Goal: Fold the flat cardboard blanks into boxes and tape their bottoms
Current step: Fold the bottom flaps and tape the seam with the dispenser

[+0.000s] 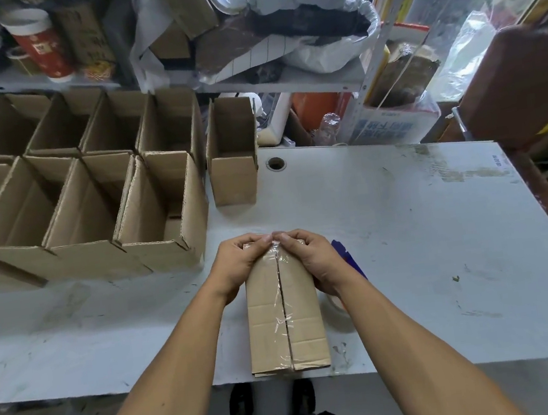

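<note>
Box (284, 313) lies bottom-up at the near edge of the tabletop (423, 223), clear tape (283, 295) along its seam. Left hand (238, 263) and right hand (313, 257) curl over its far end, fingertips pressing tape down. It looks light, stiff and crushable; grip its side walls.

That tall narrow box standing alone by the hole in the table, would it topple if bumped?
Probably. The lone box stands on a small base, taller than wide, so it looks tippy. It appears empty with its top flaps open, so likely light, and may slide across the smooth table.
</note>
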